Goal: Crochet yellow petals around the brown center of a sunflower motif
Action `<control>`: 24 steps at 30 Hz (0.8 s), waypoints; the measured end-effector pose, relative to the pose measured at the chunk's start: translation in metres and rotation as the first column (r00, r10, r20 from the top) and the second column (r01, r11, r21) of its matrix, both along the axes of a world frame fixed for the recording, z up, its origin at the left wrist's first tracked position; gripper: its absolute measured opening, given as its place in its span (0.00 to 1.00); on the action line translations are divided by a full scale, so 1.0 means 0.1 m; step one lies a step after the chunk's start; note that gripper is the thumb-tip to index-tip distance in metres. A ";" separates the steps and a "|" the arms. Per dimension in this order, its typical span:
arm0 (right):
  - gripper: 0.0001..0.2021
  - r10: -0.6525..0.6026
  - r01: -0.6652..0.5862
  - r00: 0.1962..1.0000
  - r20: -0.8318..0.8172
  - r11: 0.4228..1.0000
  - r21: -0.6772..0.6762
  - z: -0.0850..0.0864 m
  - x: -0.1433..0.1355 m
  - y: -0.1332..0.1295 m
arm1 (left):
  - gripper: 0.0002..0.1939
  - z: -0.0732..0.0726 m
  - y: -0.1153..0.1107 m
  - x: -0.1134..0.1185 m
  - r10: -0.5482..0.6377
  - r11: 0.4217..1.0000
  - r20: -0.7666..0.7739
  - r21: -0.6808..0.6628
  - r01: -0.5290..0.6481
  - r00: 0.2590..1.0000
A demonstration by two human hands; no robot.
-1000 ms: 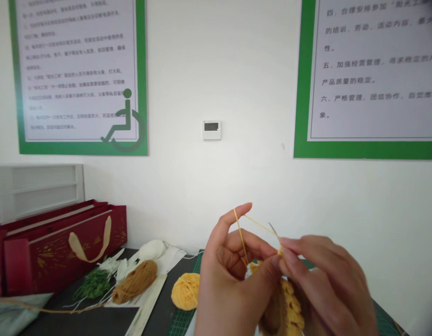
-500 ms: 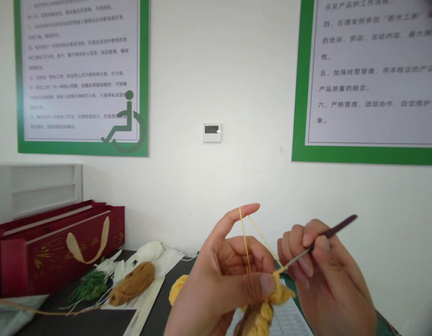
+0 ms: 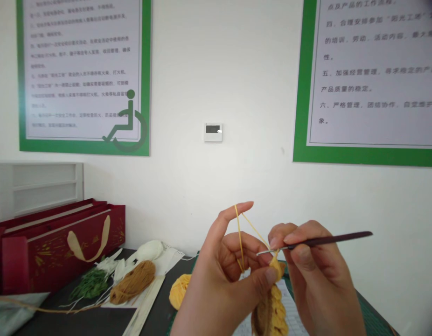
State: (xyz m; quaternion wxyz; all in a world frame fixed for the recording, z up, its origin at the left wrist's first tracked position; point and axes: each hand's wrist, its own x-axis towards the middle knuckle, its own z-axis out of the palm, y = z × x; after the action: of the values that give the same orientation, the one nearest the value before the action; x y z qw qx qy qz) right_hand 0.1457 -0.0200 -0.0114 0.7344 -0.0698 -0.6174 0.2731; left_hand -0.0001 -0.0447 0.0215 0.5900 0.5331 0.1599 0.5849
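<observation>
My left hand (image 3: pixel 230 275) pinches the top of a yellow and brown crochet piece (image 3: pixel 278 310) between thumb and fingers. Its index finger is raised, and yellow yarn (image 3: pixel 240 233) loops over it and runs down to the stitches. A crochet hook (image 3: pixel 328 240) with a dark handle lies nearly level in my right hand (image 3: pixel 317 270), gripped between thumb and fingers. The hook's metal tip (image 3: pixel 263 253) points left, with a yellow loop on its shaft just above the piece. The lower end of the piece runs out of view.
A yellow yarn ball (image 3: pixel 180 291) sits left of my hands. Farther left lie a brown skein (image 3: pixel 132 282), green yarn (image 3: pixel 92 283), white yarn (image 3: pixel 149 251) and a pale ruler-like strip (image 3: pixel 146 303). Dark red gift bags (image 3: pixel 62 252) stand behind them. Under my hands are a printed sheet and a green mat (image 3: pixel 372 319).
The hook has swung from a steep slant to nearly level, and its tip has moved left past the stitches. My right hand has shifted slightly left; more of the crochet piece shows.
</observation>
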 end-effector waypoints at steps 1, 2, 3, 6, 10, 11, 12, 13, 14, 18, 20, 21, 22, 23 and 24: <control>0.04 -0.012 0.011 1.000 -0.021 1.000 -0.004 0.01 0.00 0.00 | 0.41 0.00 0.01 0.00 0.012 1.000 -0.007 0.006 -0.012 1.000; 0.04 -0.021 0.021 0.999 -0.042 1.000 -0.011 0.01 -0.01 -0.01 | 0.40 0.00 0.01 0.01 0.026 1.000 -0.012 0.012 -0.025 1.000; 0.04 -0.032 0.031 0.997 -0.063 0.999 -0.023 0.02 -0.01 -0.01 | 0.39 0.00 0.01 0.01 0.038 0.999 -0.016 0.014 -0.037 0.999; 0.05 -0.073 0.070 0.993 -0.090 0.997 -0.036 0.03 0.00 -0.01 | 0.40 0.03 0.00 0.01 0.064 0.998 -0.026 -0.019 -0.064 0.998; 0.06 -0.089 0.087 0.993 -0.072 0.996 -0.028 0.04 0.04 0.00 | 0.43 0.07 -0.02 0.00 0.064 0.996 -0.018 -0.063 -0.065 0.998; 0.06 -0.087 0.085 0.994 -0.068 0.996 -0.027 0.05 0.05 0.00 | 0.44 0.08 -0.03 0.00 0.056 0.996 -0.013 -0.069 -0.057 0.998; 0.06 -0.085 0.084 0.994 -0.063 0.996 -0.029 0.05 0.06 0.00 | 0.44 0.08 -0.03 -0.01 0.049 0.996 -0.008 -0.074 -0.050 0.999; 0.06 -0.081 0.080 0.995 -0.055 0.996 -0.031 0.05 0.07 0.01 | 0.44 0.08 -0.03 -0.01 0.041 0.996 -0.004 -0.079 -0.041 0.999; 0.06 -0.073 0.071 0.996 -0.045 0.997 -0.035 0.05 0.09 0.01 | 0.44 0.08 -0.04 -0.02 0.032 0.996 -0.001 -0.084 -0.032 0.999; 0.09 0.022 -0.023 1.000 -0.007 0.998 -0.057 0.05 0.15 0.03 | 0.43 0.10 -0.04 -0.03 -0.008 0.994 -0.011 -0.111 0.006 1.000; 0.10 0.065 -0.064 0.998 0.014 0.996 -0.065 0.05 0.18 0.05 | 0.41 0.11 -0.04 -0.04 -0.026 0.992 -0.015 -0.125 0.023 1.000; 0.10 0.073 -0.071 0.997 0.024 0.996 -0.061 0.06 0.19 0.05 | 0.41 0.11 -0.04 -0.04 -0.031 0.991 -0.015 -0.128 0.029 0.999; 0.09 0.070 -0.068 0.997 0.032 0.997 -0.048 0.06 0.20 0.06 | 0.41 0.11 -0.04 -0.04 -0.035 0.991 -0.014 -0.130 0.033 0.999; 0.09 0.057 -0.057 0.998 0.033 0.998 -0.027 0.06 0.21 0.05 | 0.41 0.11 -0.04 -0.04 -0.037 0.991 -0.013 -0.130 0.035 0.999; 0.08 0.040 -0.040 0.999 0.033 0.999 -0.004 0.06 0.21 0.05 | 0.41 0.11 -0.05 -0.04 -0.039 0.991 -0.012 -0.129 0.037 0.999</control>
State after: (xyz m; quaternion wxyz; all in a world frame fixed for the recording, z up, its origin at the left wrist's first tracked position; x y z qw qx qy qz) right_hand 0.1668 -0.0149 -0.0059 0.7185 -0.0631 -0.6302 0.2875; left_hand -0.0037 -0.0494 0.0328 0.6330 0.5011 0.1914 0.5582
